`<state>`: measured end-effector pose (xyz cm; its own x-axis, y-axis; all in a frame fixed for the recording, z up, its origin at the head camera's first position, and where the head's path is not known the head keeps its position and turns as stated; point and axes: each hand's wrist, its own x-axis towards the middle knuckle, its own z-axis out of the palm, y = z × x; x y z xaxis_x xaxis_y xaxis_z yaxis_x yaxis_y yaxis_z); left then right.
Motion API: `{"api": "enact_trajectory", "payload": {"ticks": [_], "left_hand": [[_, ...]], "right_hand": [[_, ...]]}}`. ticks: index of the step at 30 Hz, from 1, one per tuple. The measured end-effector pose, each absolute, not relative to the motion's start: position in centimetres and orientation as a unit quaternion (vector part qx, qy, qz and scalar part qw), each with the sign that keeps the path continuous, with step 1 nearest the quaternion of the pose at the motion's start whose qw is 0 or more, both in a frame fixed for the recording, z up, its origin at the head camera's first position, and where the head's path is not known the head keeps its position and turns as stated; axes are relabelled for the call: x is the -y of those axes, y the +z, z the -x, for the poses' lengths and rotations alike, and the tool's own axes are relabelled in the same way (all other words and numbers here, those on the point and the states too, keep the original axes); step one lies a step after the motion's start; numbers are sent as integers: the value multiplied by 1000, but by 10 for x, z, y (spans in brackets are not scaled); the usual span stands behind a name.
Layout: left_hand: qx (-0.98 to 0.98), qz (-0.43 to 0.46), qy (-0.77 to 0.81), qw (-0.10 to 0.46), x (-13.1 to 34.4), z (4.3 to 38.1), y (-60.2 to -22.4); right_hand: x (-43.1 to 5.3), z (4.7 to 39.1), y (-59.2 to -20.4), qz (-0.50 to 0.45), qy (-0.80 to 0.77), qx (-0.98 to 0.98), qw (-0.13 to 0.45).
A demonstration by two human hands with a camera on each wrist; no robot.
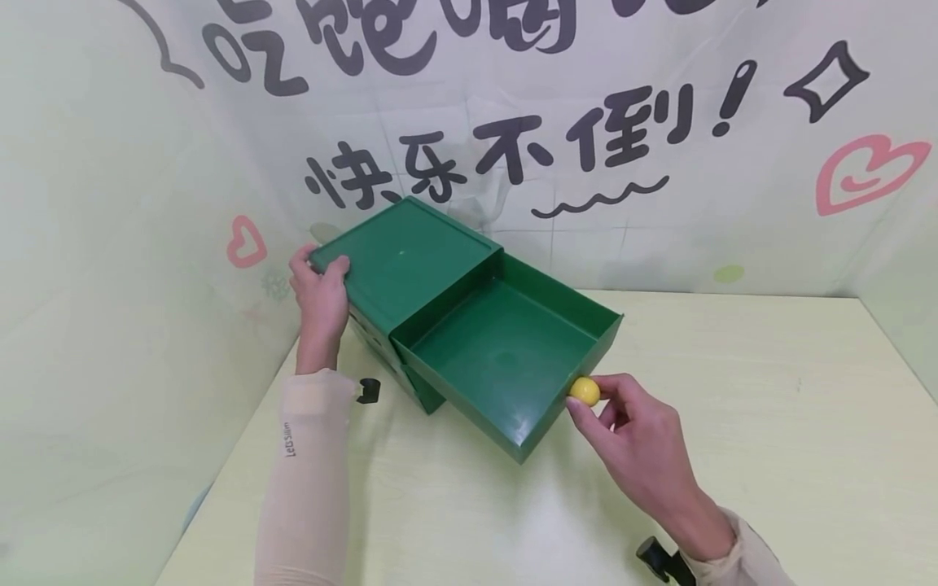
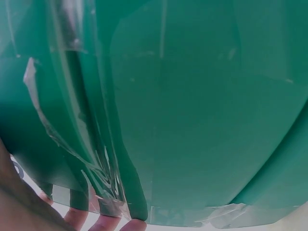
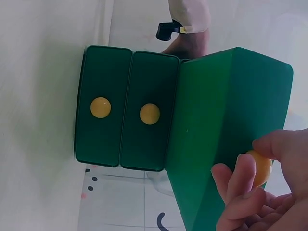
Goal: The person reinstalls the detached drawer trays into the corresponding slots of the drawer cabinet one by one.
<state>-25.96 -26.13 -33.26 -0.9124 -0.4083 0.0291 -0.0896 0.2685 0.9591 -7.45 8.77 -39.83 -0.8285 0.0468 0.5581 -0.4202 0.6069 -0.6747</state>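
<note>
A green drawer cabinet (image 1: 406, 260) stands at an angle on the table. Its top drawer (image 1: 506, 358) is pulled far out, and the inside shows bare green plastic. My right hand (image 1: 641, 443) pinches the round yellow knob (image 1: 585, 391) on that drawer's front between thumb and fingers. At the cabinet's back left corner, my left hand (image 1: 321, 301) grips the top edge, thumb on top. The right wrist view shows two lower drawers (image 3: 100, 134) pushed in, each with a yellow knob (image 3: 149, 114). Clear tape (image 2: 108, 192) runs over the cabinet's surface in the left wrist view.
Behind the cabinet hangs a white backdrop (image 1: 586, 252) with dark lettering and pink hearts. A pale wall (image 1: 132, 285) rises on the left. The light wooden tabletop (image 1: 769, 391) extends to the right and in front. Black camera mounts (image 1: 370, 391) sit at both wrists.
</note>
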Motion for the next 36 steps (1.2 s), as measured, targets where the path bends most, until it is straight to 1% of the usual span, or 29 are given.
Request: {"api": "enact_trajectory", "payload": {"ticks": [10, 23, 36], "left_hand": [[784, -157, -585, 134, 260, 260, -333], [785, -159, -585, 128, 260, 258, -331], [786, -157, -584, 131, 261, 258, -331]], "right_hand": [[-87, 82, -396, -126, 422, 855, 274], [-83, 88, -397, -131, 418, 863, 250], [-78, 91, -400, -134, 419, 866, 239]]}}
